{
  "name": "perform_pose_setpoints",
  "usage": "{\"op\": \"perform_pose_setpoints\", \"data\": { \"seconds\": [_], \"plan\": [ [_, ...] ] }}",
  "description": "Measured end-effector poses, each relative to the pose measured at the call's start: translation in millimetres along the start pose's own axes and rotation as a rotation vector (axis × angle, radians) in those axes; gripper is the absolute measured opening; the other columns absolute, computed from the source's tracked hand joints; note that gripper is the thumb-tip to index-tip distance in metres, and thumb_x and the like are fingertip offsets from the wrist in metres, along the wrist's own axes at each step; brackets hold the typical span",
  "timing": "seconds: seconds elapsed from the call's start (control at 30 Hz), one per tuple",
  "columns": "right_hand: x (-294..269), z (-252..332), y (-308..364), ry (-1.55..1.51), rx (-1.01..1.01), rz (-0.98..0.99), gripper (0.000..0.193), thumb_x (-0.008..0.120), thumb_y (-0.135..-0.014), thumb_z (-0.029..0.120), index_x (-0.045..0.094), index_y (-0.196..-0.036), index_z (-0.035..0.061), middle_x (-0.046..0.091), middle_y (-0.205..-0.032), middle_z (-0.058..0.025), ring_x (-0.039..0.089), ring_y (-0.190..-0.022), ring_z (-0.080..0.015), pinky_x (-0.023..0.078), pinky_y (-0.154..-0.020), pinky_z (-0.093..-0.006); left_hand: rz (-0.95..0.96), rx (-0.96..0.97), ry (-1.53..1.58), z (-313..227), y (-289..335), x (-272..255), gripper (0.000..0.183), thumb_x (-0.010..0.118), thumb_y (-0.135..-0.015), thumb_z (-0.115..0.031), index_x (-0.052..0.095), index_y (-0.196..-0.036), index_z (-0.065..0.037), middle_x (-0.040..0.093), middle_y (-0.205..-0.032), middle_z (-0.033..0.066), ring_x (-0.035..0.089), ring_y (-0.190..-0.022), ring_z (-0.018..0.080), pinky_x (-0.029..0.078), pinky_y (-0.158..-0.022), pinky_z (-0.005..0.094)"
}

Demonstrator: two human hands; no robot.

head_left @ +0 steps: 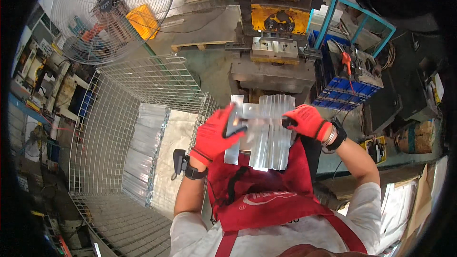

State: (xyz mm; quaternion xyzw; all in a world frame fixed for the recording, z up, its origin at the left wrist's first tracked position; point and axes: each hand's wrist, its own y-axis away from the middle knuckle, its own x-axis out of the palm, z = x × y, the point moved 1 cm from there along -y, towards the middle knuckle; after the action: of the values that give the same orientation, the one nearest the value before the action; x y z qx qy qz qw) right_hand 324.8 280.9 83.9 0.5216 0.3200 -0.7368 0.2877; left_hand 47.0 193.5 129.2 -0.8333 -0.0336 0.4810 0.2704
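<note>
My left hand [215, 135], in a red glove with a dark palm, is over the left side of a stack of metal pieces. Its thumb and fingers are apart near a flat silver metal strip [232, 154], and I see nothing held. My right hand [305, 121], gloved alike, has its fingers curled at the right edge of the ribbed silver metal profiles [271, 145]. A thin reddish streak, smeared by motion, runs from its fingers toward my left hand; I cannot make out what it is. The profiles lie side by side in front of my red apron [281, 204].
A wire mesh cage [102, 162] at left holds stacked metal profiles [143, 147] beside a pale sheet [178, 154]. Ahead stands a press with a metal die [275, 47]. A blue crate [340, 90] is at right, a large fan [112, 2] at far left.
</note>
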Motion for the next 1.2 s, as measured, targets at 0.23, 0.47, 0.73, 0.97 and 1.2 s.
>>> {"op": "perform_pose_setpoints", "data": {
  "seconds": [0.23, 0.47, 0.73, 0.97, 1.2],
  "plan": [
    [0, -16, -45, -1.165, 0.527, -0.326, 0.029, 0.060, -0.078, 0.030, 0.058, -0.082, 0.0011, 0.055, -0.075, 0.0006, 0.050, -0.067, -0.0083, 0.039, -0.060, -0.0240, 0.443, -0.753, 1.684, 13, 25, 111, 0.048, 0.049, -0.087, -0.024, 0.030, -0.130, -0.014, 0.052, -0.102, 0.0061, 0.058, -0.084, 0.0180, 0.050, -0.073, 0.0355],
    [57, -51, -83, -1.506, 0.383, -0.606, 0.016, 0.060, -0.079, 0.015, 0.062, -0.087, 0.0019, 0.061, -0.083, -0.0002, 0.055, -0.077, -0.0069, 0.043, -0.069, -0.0217, 0.448, -0.785, 1.906, -20, -1, 142, 0.044, 0.031, -0.091, -0.040, 0.041, -0.120, -0.009, 0.058, -0.101, 0.0168, 0.062, -0.076, 0.0238, 0.050, -0.055, 0.0246],
    [67, -85, -108, -1.533, 0.425, -0.511, 0.031, 0.055, -0.082, 0.021, 0.058, -0.102, -0.0024, 0.060, -0.096, -0.0045, 0.055, -0.090, -0.0124, 0.042, -0.080, -0.0253, 0.387, -0.755, 1.941, -5, -35, 159, 0.042, 0.036, -0.090, -0.038, 0.042, -0.116, -0.006, 0.057, -0.102, 0.0133, 0.062, -0.069, 0.0205, 0.047, -0.043, 0.0208],
    [65, -79, -111, -1.578, 0.646, -0.603, 0.015, 0.062, -0.076, 0.017, 0.061, -0.081, 0.0039, 0.056, -0.075, 0.0034, 0.049, -0.068, -0.0057, 0.039, -0.062, -0.0220, 0.324, -0.716, 1.821, -17, -39, 156, 0.040, 0.039, -0.090, -0.037, 0.049, -0.106, -0.002, 0.059, -0.094, 0.0118, 0.061, -0.067, 0.0182, 0.044, -0.042, 0.0202],
    [67, -76, -110, -1.451, 0.688, -0.630, 0.015, 0.062, -0.076, 0.020, 0.061, -0.077, 0.0052, 0.054, -0.072, 0.0044, 0.046, -0.065, -0.0045, 0.035, -0.056, -0.0204, 0.291, -0.795, 1.830, -17, -39, 163, 0.039, 0.044, -0.088, -0.037, 0.052, -0.101, -0.001, 0.060, -0.090, 0.0117, 0.061, -0.061, 0.0177, 0.045, -0.039, 0.0215]
  ]
}}
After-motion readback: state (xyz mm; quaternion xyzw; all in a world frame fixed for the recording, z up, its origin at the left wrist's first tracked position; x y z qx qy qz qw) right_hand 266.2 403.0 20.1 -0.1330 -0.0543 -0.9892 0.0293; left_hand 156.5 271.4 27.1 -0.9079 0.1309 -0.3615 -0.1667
